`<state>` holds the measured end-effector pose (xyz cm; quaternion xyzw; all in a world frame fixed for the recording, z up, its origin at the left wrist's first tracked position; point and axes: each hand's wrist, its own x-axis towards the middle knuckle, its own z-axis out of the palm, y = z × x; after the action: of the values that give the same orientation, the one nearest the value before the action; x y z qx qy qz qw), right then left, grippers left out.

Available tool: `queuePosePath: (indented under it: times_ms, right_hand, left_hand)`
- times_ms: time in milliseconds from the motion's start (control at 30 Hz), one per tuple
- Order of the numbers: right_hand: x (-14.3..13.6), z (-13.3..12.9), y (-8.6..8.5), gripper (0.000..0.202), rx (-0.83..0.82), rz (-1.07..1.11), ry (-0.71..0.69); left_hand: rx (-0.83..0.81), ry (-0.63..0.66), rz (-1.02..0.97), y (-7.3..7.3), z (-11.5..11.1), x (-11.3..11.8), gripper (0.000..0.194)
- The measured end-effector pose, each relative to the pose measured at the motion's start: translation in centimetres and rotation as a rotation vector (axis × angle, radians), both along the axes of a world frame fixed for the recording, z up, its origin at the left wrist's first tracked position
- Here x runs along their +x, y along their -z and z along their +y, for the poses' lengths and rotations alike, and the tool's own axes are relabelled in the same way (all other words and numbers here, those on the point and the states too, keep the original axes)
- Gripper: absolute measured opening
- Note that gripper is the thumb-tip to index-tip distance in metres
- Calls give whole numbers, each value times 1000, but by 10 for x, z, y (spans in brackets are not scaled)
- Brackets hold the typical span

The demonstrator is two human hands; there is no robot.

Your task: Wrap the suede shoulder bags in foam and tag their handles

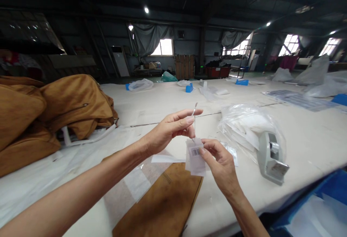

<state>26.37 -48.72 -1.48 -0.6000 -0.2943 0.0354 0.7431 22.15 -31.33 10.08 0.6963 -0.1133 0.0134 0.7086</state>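
My right hand (221,164) pinches a translucent hang tag (197,164) with a barcode label, thumb on its front. A thin string (194,126) runs up from the tag's top to my left hand (172,128), whose thumb and forefinger are closed on it. A small pale end of the string sticks up above the forefinger. Below both hands lies a brown suede-like garment piece (159,204) on the table, with white paper and clear film beside and partly over it.
Brown jackets (73,103) are heaped at the left. A grey tape dispenser (272,157) stands at the right against a clear bag (244,125) of white pieces. Blue tape dispensers (189,88) sit farther back. A blue bin (322,204) is below the table's right edge.
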Motion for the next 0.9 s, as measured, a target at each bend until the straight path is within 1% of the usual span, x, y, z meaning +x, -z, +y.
queuePosePath:
  times_ms: [67, 167, 333, 433, 533, 600, 667, 767, 800, 833, 900]
  right_hand:
    - [-1, -1, 0, 13, 9, 18, -8]
    - [-3, -3, 0, 16, 74, 122, -50]
    - [-3, -6, -1, 24, 129, 264, -104]
    - [-5, -5, 0, 24, 109, 306, -121]
    - [-8, -4, 2, 26, 53, 191, -27]
    - [-11, -4, 3, 33, 25, 94, -7]
    - [-14, -4, 3, 46, -43, 13, -16]
    - [-17, -2, 1, 72, -195, -81, 13]
    - [-18, -1, 0, 79, -223, -97, 14]
    - [-18, 1, -1, 81, -230, -99, 4]
    - [-18, 3, -3, 74, -203, -80, -32]
  left_hand:
    - [-15, -38, -20, 0, -1, 0, 37]
    - [-29, -65, -36, 1, -3, 0, 32]
    - [-14, -6, -53, 2, -4, -3, 35]
    - [37, 33, -61, 1, -2, -5, 32]
    - [87, 84, -62, -1, -1, -7, 34]
    - [113, 109, -52, -3, -1, -9, 37]
    - [136, 120, -30, -4, -4, -10, 40]
    - [145, 99, 15, -6, -11, -12, 43]
    - [136, 91, 29, -7, -13, -12, 45]
    - [123, 86, 42, -7, -16, -12, 47]
    - [97, 79, 66, -8, -19, -12, 50]
